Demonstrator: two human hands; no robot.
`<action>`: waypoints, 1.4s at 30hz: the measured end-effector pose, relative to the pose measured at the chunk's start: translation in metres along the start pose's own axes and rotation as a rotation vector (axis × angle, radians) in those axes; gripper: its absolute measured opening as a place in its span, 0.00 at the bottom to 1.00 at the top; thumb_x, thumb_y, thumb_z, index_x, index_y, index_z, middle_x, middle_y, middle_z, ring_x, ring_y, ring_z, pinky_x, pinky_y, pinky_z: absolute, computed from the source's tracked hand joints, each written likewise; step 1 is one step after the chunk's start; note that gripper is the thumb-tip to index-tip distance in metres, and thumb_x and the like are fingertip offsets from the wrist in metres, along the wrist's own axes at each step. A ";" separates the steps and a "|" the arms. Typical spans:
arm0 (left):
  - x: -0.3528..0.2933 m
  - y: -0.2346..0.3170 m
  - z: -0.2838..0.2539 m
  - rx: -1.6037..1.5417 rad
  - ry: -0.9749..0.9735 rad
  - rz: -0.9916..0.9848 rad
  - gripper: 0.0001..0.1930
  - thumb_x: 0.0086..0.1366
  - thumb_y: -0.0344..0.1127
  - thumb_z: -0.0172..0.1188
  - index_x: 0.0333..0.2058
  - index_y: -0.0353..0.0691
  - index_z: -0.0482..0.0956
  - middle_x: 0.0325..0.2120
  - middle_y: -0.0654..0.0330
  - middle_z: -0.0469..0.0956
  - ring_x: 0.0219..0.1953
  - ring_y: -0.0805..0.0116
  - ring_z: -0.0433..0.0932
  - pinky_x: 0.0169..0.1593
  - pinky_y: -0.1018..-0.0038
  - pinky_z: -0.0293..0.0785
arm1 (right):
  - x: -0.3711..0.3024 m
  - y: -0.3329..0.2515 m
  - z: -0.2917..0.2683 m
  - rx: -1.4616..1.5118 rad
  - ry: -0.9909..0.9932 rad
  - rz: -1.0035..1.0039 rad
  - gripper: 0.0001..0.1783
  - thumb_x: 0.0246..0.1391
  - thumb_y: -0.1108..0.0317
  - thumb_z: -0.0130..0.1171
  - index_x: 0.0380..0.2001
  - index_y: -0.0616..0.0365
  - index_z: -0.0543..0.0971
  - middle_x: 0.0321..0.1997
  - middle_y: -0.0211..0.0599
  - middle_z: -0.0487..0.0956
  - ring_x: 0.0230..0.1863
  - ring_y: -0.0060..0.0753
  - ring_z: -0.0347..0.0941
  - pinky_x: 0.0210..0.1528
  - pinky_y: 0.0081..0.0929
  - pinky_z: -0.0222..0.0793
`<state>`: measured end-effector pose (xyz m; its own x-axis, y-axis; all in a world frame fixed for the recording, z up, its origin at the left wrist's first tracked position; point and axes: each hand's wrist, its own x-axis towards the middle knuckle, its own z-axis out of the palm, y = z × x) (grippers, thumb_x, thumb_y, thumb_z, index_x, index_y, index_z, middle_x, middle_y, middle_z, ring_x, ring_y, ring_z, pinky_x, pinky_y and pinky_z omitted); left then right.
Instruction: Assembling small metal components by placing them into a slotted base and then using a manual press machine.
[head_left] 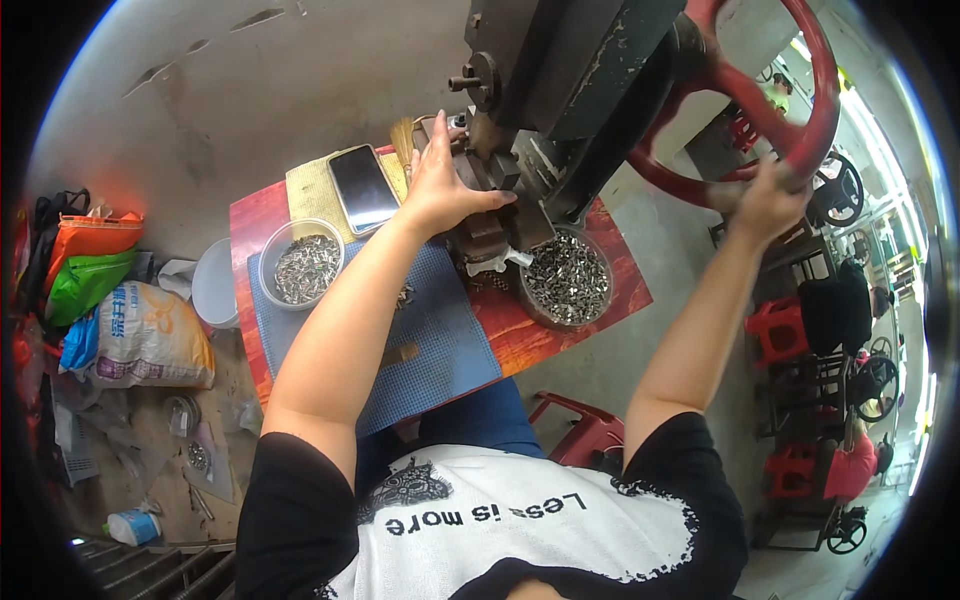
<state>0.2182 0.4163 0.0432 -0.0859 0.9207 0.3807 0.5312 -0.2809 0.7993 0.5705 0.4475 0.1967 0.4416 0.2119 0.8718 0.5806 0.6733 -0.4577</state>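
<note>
A dark metal hand press (560,70) stands at the back of the table, with a big red handwheel (740,90) on its right side. My right hand (770,205) is closed around the lower rim of that wheel, slightly blurred. At the press's tooling (485,215), my left hand (440,190) has its fingers stretched upward and its thumb pointing right, close against the metal block. Nothing shows in its grasp, though its palm side is partly hidden. Below the tooling, a clear round tub (567,280) holds many small metal parts.
Left of my forearm sit a white tub (300,265) of small metal pieces and a phone (362,188) on a yellow cloth. A blue mat (440,330) covers the near table. Sacks (150,335) lie at far left; a red stool (580,430) stands below. People work at other handwheel presses rightward.
</note>
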 end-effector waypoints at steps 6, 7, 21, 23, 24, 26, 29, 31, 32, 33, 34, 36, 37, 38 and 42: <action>-0.009 0.009 -0.004 0.031 -0.012 -0.025 0.76 0.35 0.56 0.81 0.70 0.27 0.36 0.65 0.42 0.63 0.70 0.47 0.58 0.74 0.52 0.36 | -0.025 0.017 0.006 0.118 -0.033 0.111 0.18 0.49 0.79 0.58 0.44 0.70 0.69 0.31 0.45 0.80 0.20 0.34 0.78 0.23 0.31 0.78; -0.017 0.013 -0.006 0.063 -0.003 -0.025 0.76 0.35 0.57 0.81 0.70 0.27 0.36 0.65 0.40 0.63 0.70 0.46 0.58 0.75 0.53 0.36 | -0.021 0.013 0.005 0.121 -0.030 0.109 0.18 0.49 0.79 0.58 0.44 0.70 0.69 0.31 0.45 0.80 0.20 0.34 0.78 0.23 0.31 0.78; -0.069 0.049 0.001 0.094 0.091 -0.018 0.73 0.36 0.55 0.81 0.69 0.24 0.41 0.62 0.38 0.63 0.69 0.45 0.57 0.74 0.51 0.39 | -0.050 0.028 -0.011 -0.292 -0.058 0.055 0.32 0.55 0.63 0.69 0.53 0.72 0.64 0.36 0.48 0.79 0.39 0.47 0.81 0.43 0.38 0.76; -0.069 0.053 -0.002 0.136 0.050 -0.050 0.73 0.35 0.56 0.82 0.69 0.25 0.41 0.63 0.38 0.61 0.70 0.46 0.56 0.73 0.50 0.39 | -0.076 -0.001 -0.010 -0.453 0.157 -0.242 0.37 0.53 0.55 0.70 0.54 0.71 0.66 0.47 0.50 0.77 0.56 0.49 0.69 0.58 0.47 0.63; -0.066 0.053 -0.001 0.134 0.052 -0.045 0.73 0.35 0.56 0.82 0.69 0.25 0.41 0.63 0.38 0.61 0.70 0.46 0.56 0.73 0.50 0.39 | -0.095 -0.015 -0.006 -0.332 0.039 -0.250 0.33 0.53 0.57 0.69 0.53 0.68 0.69 0.48 0.47 0.76 0.58 0.50 0.66 0.59 0.47 0.60; -0.067 0.052 -0.001 0.156 0.050 -0.011 0.74 0.35 0.57 0.82 0.70 0.28 0.41 0.64 0.39 0.60 0.70 0.46 0.56 0.73 0.49 0.39 | -0.132 -0.033 0.010 -0.284 -0.384 -0.353 0.23 0.54 0.60 0.66 0.50 0.60 0.76 0.49 0.42 0.76 0.58 0.51 0.64 0.60 0.47 0.58; -0.068 0.042 -0.003 0.184 0.098 0.032 0.74 0.34 0.57 0.82 0.71 0.30 0.41 0.64 0.41 0.60 0.70 0.47 0.56 0.73 0.48 0.39 | -0.159 -0.070 0.037 -0.171 -0.913 -0.399 0.12 0.52 0.65 0.65 0.40 0.55 0.83 0.42 0.36 0.78 0.55 0.50 0.68 0.58 0.44 0.59; -0.068 0.049 -0.004 0.172 0.060 -0.005 0.73 0.35 0.56 0.82 0.71 0.30 0.41 0.64 0.42 0.61 0.70 0.47 0.56 0.73 0.48 0.39 | -0.161 -0.061 0.045 -0.126 -1.028 -0.379 0.12 0.51 0.65 0.65 0.40 0.54 0.83 0.42 0.35 0.79 0.54 0.47 0.68 0.57 0.43 0.59; -0.067 0.052 -0.005 0.157 0.022 -0.041 0.73 0.35 0.56 0.82 0.71 0.30 0.41 0.63 0.43 0.62 0.69 0.47 0.56 0.73 0.48 0.40 | -0.160 -0.058 0.047 -0.081 -1.142 -0.359 0.13 0.49 0.66 0.65 0.40 0.54 0.83 0.41 0.34 0.79 0.54 0.44 0.69 0.57 0.43 0.59; -0.065 0.052 -0.004 0.157 0.021 -0.039 0.73 0.35 0.56 0.82 0.71 0.30 0.41 0.63 0.43 0.62 0.69 0.47 0.56 0.73 0.48 0.40 | -0.157 -0.055 0.046 -0.091 -1.134 -0.346 0.12 0.47 0.66 0.66 0.37 0.55 0.84 0.41 0.36 0.79 0.54 0.41 0.69 0.56 0.41 0.59; -0.064 0.051 -0.003 0.155 0.025 -0.019 0.72 0.35 0.55 0.82 0.70 0.31 0.42 0.62 0.43 0.62 0.69 0.47 0.56 0.72 0.48 0.40 | -0.158 -0.058 0.046 -0.090 -1.137 -0.344 0.12 0.47 0.66 0.66 0.37 0.55 0.84 0.41 0.36 0.79 0.54 0.41 0.69 0.56 0.41 0.59; -0.064 0.051 -0.002 0.150 0.023 0.000 0.71 0.35 0.54 0.81 0.70 0.31 0.43 0.62 0.44 0.63 0.69 0.47 0.57 0.72 0.47 0.40 | -0.162 -0.062 0.046 -0.131 -1.084 -0.279 0.12 0.49 0.67 0.66 0.38 0.58 0.84 0.42 0.39 0.79 0.54 0.45 0.70 0.57 0.42 0.62; -0.063 0.050 -0.003 0.149 0.065 0.075 0.70 0.35 0.52 0.81 0.70 0.31 0.44 0.62 0.44 0.63 0.69 0.46 0.57 0.72 0.47 0.40 | -0.161 -0.062 0.044 -0.133 -1.083 -0.276 0.12 0.49 0.67 0.66 0.38 0.58 0.84 0.42 0.39 0.79 0.54 0.45 0.70 0.57 0.42 0.62; -0.063 0.050 -0.003 0.148 0.104 0.150 0.70 0.34 0.51 0.81 0.70 0.31 0.45 0.62 0.44 0.63 0.69 0.46 0.57 0.72 0.47 0.41 | -0.159 -0.061 0.039 -0.050 -1.091 -0.130 0.13 0.51 0.67 0.65 0.41 0.59 0.84 0.43 0.42 0.80 0.53 0.47 0.72 0.56 0.41 0.65; -0.078 0.075 0.006 0.139 0.185 0.406 0.68 0.29 0.44 0.83 0.69 0.32 0.51 0.62 0.47 0.65 0.70 0.49 0.57 0.73 0.44 0.37 | -0.146 -0.064 -0.001 0.207 -1.256 0.590 0.18 0.62 0.58 0.62 0.44 0.64 0.82 0.39 0.46 0.84 0.43 0.39 0.80 0.48 0.32 0.72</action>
<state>0.2700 0.3253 0.0705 0.0105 0.6762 0.7366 0.6599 -0.5581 0.5030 0.4696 0.3729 0.0986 -0.3803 0.9063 0.1844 0.3682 0.3312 -0.8687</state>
